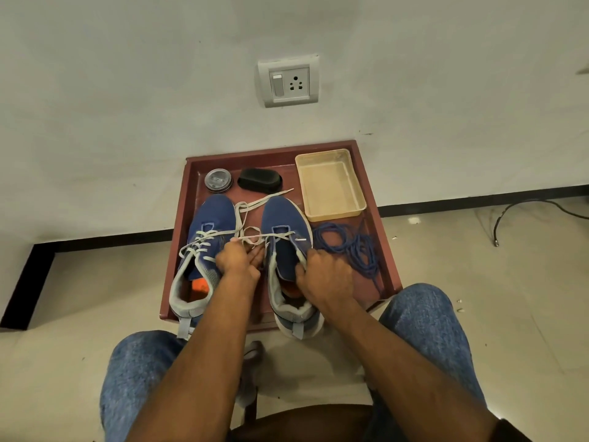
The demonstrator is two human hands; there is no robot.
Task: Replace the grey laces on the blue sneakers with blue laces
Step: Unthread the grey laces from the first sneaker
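Observation:
Two blue sneakers stand toes-away on a dark red tray (178, 250). The left sneaker (207, 224) is still laced in grey. The right sneaker (285, 224) has grey lace only at its top eyelets; the loose grey lace (255, 205) trails between the shoes toward the back. My left hand (237, 260) pinches this lace between the shoes. My right hand (325, 275) grips the right sneaker's tongue and upper edge. A tangle of blue laces (350, 247) lies on the tray right of that shoe.
At the tray's back stand a round tin (218, 180), a black brush-like block (259, 180) and an empty beige plastic tray (331, 183). A wall with a socket (288, 81) rises behind. My jeans-clad knees (424, 314) flank the tray's near edge. A cable (510, 215) lies on the floor, right.

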